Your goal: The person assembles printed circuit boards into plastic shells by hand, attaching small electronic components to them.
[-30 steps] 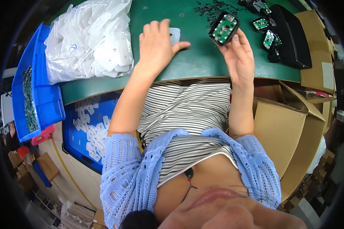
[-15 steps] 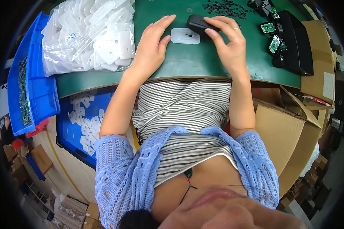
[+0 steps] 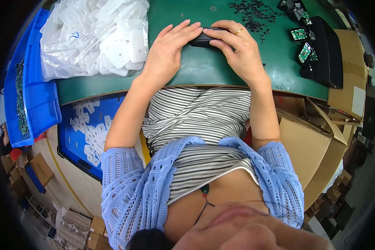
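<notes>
A black plastic housing (image 3: pixel 201 41) lies low over the green worktop between my two hands. My right hand (image 3: pixel 240 49) is closed on its right end, thumb on the near side and fingers along the far side. My left hand (image 3: pixel 166 51) is at the left end, fingers stretched out and slightly fanned, with a fingertip touching the top edge. The thumb of that hand is mostly hidden. No part of the white plate seen earlier shows now; the housing and hands cover its place.
A clear bag of white plates (image 3: pixel 93 41) fills the left worktop. Small black parts (image 3: pixel 256 16) are scattered at the back. Green circuit boards in black housings (image 3: pixel 305 52) stand right, beside a black tray (image 3: pixel 327 54) and a cardboard box (image 3: pixel 348 68). Blue bins (image 3: pixel 39 100) flank the left.
My right hand has brought the black housing left and down over the white plate's place, and the plate is out of sight. My left hand has reached inward to the housing.
</notes>
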A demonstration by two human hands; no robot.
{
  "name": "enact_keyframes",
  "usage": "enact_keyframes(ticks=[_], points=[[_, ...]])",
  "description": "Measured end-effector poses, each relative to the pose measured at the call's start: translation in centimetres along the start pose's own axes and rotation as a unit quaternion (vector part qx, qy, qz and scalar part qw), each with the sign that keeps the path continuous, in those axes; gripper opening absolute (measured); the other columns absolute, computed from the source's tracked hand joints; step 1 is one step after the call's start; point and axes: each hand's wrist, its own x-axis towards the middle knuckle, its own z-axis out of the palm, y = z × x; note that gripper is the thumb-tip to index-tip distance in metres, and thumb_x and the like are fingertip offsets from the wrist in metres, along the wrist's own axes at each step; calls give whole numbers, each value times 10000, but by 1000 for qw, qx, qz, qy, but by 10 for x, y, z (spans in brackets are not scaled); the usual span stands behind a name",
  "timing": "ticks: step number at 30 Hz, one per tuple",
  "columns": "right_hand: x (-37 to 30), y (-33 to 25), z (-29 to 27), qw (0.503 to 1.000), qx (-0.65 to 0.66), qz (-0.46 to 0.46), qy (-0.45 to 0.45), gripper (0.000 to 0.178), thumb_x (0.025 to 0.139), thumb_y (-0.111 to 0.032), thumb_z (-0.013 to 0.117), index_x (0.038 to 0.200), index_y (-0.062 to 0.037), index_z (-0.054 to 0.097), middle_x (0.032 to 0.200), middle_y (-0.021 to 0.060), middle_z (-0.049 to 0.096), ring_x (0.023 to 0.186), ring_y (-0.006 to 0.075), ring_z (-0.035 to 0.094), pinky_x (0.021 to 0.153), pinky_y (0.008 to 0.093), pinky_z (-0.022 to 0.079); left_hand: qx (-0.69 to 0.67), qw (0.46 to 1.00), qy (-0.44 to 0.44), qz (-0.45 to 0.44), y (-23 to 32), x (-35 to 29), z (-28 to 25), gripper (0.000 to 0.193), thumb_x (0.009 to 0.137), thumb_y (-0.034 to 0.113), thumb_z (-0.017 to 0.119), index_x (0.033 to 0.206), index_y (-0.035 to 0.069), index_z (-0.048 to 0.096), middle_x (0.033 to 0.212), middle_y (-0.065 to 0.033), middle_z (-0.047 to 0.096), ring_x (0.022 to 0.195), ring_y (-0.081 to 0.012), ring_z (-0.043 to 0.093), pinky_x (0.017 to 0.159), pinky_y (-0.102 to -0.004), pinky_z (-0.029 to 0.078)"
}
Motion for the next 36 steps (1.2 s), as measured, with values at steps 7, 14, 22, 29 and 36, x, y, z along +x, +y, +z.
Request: enact_keyframes(ticks=[7,14,22,29,36], points=[[-11,-1,14,997,-22,8,74,238,745,-90,669,971,-162,691,973,11,597,880,207,565,706,305,493,92,995,-36,21,4,-2,-5,493,799,-85,444,1223,136,559,1278,-19,542,1230,-217,463,1038,-401,328],[22,18,-19,989,100,45,-100,207,797,-114,645,998,-74,672,969,74,627,876,232,599,773,304,477,142,988,11,56,16,13,6,444,727,60,661,1160,60,563,1190,-99,576,1077,-254,545,906,-367,435],[46,95,-53,967,59,170,178,202,829,-195,651,973,-56,678,864,52,661,785,126,592,712,249,464,-43,988,38,-140,-5,102,14,276,858,154,585,1035,-58,595,892,-160,656,773,-239,645,722,-307,500],[36,81,-48,985,-90,146,-36,492,645,-389,756,1030,-117,615,974,87,574,955,274,535,809,376,458,-385,873,77,-288,-142,235,55,228,893,111,524,942,-96,604,877,-178,660,652,-186,659,573,-270,518],[36,77,-44,979,-95,165,-76,215,732,-168,694,903,-78,599,924,78,545,929,270,519,782,379,454,-329,862,51,-382,-181,296,71,258,917,101,495,933,-144,571,753,-179,649,483,-188,589,415,-264,473]])
